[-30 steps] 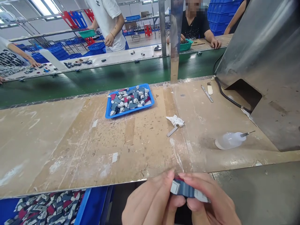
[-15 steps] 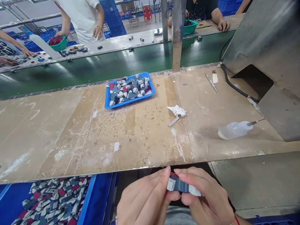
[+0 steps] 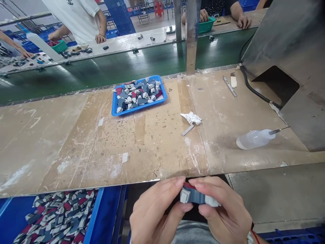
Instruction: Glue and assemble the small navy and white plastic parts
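Both hands pinch one small blue-and-grey plastic part (image 3: 196,197) at 6 o'clock, below the workbench (image 3: 76,142) edge: left hand (image 3: 154,213) clamps its left end, right hand (image 3: 225,213) its right. A blue tray (image 3: 138,109) of similar parts sits toward 11 o'clock.

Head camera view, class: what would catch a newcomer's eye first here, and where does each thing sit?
Nearest the camera, the left hand and right hand together pinch a small blue-and-grey part just below the bench edge. In the middle of the worn workbench sits a blue tray heaped with similar parts, and a clear squeeze bottle lies on its side at the right, beside a steel machine housing.
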Available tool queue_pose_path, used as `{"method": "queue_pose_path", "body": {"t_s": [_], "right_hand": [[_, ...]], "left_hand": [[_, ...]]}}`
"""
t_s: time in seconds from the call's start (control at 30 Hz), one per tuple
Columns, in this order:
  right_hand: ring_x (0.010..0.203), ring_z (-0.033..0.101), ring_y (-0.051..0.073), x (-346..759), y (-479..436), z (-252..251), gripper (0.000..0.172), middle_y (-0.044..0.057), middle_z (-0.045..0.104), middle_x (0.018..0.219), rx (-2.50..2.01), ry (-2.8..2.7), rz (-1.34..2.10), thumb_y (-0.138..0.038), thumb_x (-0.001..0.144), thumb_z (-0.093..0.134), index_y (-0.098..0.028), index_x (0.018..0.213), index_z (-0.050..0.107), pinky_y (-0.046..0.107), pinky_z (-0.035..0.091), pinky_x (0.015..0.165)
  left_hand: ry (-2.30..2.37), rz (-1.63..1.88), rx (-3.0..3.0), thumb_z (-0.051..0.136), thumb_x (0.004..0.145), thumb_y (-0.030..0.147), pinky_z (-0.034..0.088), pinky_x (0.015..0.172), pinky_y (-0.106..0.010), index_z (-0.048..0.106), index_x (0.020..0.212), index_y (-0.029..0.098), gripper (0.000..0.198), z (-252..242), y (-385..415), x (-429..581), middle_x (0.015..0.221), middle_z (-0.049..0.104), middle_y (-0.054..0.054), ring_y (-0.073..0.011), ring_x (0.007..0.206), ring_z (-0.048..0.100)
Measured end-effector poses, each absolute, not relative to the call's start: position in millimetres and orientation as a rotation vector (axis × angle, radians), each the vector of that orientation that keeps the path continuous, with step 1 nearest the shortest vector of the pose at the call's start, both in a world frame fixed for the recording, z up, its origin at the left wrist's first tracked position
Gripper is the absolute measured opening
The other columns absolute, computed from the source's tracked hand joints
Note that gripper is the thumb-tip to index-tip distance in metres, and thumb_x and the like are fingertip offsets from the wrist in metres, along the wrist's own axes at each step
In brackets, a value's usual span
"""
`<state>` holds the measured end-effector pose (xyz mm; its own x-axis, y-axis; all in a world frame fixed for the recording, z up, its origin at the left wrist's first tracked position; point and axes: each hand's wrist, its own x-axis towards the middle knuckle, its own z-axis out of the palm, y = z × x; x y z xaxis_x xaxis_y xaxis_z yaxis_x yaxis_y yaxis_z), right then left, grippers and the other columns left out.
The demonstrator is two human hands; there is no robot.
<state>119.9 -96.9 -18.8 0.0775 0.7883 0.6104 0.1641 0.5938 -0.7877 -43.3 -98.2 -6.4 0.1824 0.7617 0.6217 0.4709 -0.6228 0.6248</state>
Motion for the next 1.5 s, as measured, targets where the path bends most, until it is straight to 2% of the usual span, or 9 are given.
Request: {"method": "queue_pose_path", "body": {"t_s": [0.33,0.6,0.83,0.93,1.1,1.23,1.33,1.43,1.5], "right_hand": [[0.102,0.072,0.014,121,-97,-31,0.025,0.004,0.075,0.106,-0.829,-1.291,0.941,-0.033,0.093,0.072,-0.024,0.116,0.071,0.018,0.058,0.091],[0.085,0.073,0.015,116,-99,-42,0.032,0.005,0.075,0.098,-0.618,-0.829,1.513,-0.034,0.092,0.073,-0.028,0.122,0.066,0.021,0.061,0.075],[0.074,0.067,0.012,124,-98,-32,0.045,0.006,0.072,0.109,-0.619,-0.966,1.621,-0.033,0.102,0.058,-0.034,0.146,0.049,0.024,0.06,0.073],[0.081,0.067,0.012,128,-97,-28,0.043,0.003,0.071,0.107,-0.627,-1.033,1.663,-0.03,0.104,0.052,-0.038,0.147,0.049,0.022,0.059,0.075],[0.059,0.053,0.007,128,-97,-27,0.041,0.004,0.07,0.101,-0.481,-0.907,1.841,-0.03,0.103,0.054,-0.033,0.144,0.048,0.013,0.045,0.05],[0.077,0.064,0.009,128,-97,-23,0.023,0.004,0.07,0.092,-0.392,-0.812,1.977,-0.038,0.104,0.055,-0.025,0.121,0.054,0.014,0.051,0.062],[0.096,0.069,0.011,128,-97,-23,0.037,0.009,0.072,0.105,-0.307,-0.739,2.037,-0.052,0.097,0.061,-0.021,0.117,0.06,0.015,0.054,0.075],[0.113,0.067,0.013,126,-98,-29,0.042,0.008,0.071,0.118,-0.199,-0.664,2.076,-0.043,0.087,0.077,-0.023,0.122,0.066,0.019,0.054,0.089],[0.106,0.07,0.011,121,-100,-35,0.034,0.004,0.072,0.113,-0.209,-0.551,2.074,-0.035,0.086,0.08,-0.025,0.117,0.07,0.018,0.053,0.09]], "left_hand": [[1.156,1.408,2.127,0.074,0.086,0.006,0.063,0.086,-0.026,0.07,0.115,0.012,0.03,-9,-95,-44,0.107,0.075,-0.008,-0.0179,0.097,0.073],[1.112,1.48,2.068,0.083,0.082,0.02,0.066,0.066,-0.03,0.069,0.096,0.015,0.02,-4,-95,-31,0.081,0.074,-0.003,-0.0189,0.076,0.074],[1.072,1.583,2.144,0.086,0.076,0.013,0.064,0.07,-0.029,0.066,0.088,0.011,0.023,-11,-96,-24,0.082,0.068,-0.001,-0.0158,0.077,0.069],[1.187,1.643,2.098,0.087,0.074,0.012,0.062,0.076,-0.029,0.065,0.098,0.015,0.032,-17,-99,-22,0.093,0.064,-0.001,-0.0159,0.086,0.065],[1.346,1.422,2.0,0.089,0.073,0.037,0.057,0.098,-0.043,0.048,0.139,0.016,0.081,-22,-107,-26,0.14,0.048,-0.017,-0.0305,0.123,0.058],[1.219,1.283,2.105,0.086,0.076,0.043,0.051,0.108,-0.044,0.053,0.132,0.01,0.073,-18,-103,-26,0.124,0.063,-0.016,-0.0305,0.125,0.057],[1.215,1.419,2.018,0.087,0.075,0.041,0.054,0.103,-0.038,0.059,0.118,0.013,0.058,-16,-98,-23,0.104,0.067,-0.008,-0.0253,0.112,0.063],[1.193,1.493,1.947,0.085,0.08,0.034,0.054,0.1,-0.033,0.058,0.114,0.014,0.049,-18,-95,-20,0.101,0.066,-0.007,-0.0226,0.109,0.064],[1.178,1.451,1.981,0.082,0.083,0.026,0.053,0.103,-0.032,0.058,0.113,0.013,0.041,-19,-94,-18,0.105,0.067,-0.008,-0.0218,0.112,0.062]]}}
